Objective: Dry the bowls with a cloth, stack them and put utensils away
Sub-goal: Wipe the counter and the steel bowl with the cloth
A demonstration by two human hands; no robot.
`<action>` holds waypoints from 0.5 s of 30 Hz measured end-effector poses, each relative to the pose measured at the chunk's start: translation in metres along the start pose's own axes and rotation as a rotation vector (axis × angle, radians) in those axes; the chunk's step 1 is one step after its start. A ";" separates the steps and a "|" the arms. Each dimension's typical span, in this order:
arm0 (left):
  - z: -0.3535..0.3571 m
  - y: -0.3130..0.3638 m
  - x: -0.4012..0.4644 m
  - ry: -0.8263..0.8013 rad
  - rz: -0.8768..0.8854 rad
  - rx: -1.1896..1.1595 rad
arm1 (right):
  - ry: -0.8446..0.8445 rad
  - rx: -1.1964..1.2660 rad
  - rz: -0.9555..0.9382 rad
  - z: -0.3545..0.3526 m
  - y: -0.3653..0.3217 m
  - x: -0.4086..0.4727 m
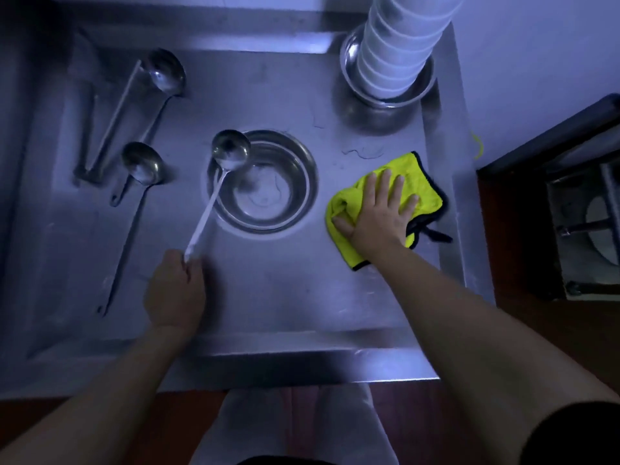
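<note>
left hand (174, 290) pinches ladle (219, 182) handle | cup over bowl (268, 186) rim | right hand (379, 213) spread on cloth (419, 182)

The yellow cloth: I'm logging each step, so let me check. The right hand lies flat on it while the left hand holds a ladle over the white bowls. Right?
Not quite. The head view shows the left hand holding the ladle over the single steel bowl, not the white bowls. The right hand does lie flat on the yellow cloth.

Two bare forearms, dark short sleeve (570, 434) at the right upper arm, pale trousers (295, 427) below
</note>
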State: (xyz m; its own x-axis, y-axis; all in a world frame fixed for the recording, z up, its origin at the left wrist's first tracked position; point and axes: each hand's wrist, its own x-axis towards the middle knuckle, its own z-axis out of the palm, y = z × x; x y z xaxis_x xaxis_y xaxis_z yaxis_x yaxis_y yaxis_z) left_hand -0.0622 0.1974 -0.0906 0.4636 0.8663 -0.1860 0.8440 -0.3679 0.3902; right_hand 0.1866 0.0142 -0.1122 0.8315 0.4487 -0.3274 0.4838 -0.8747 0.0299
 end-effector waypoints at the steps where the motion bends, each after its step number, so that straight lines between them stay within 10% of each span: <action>1: 0.001 0.000 -0.002 0.022 -0.016 0.025 | -0.001 -0.003 -0.042 -0.006 0.004 0.013; 9: 0.015 0.001 -0.010 0.136 -0.134 0.244 | 0.044 0.058 -0.192 0.006 -0.005 -0.012; 15: 0.027 0.026 -0.021 0.188 -0.179 0.288 | 0.022 -0.014 -0.646 0.026 -0.018 -0.052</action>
State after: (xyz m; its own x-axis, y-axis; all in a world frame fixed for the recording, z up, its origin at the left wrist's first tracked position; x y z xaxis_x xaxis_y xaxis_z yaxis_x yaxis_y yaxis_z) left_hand -0.0429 0.1609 -0.1010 0.2675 0.9623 -0.0495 0.9606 -0.2623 0.0922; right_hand 0.1276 0.0014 -0.1202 0.3771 0.8877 -0.2642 0.8921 -0.4247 -0.1539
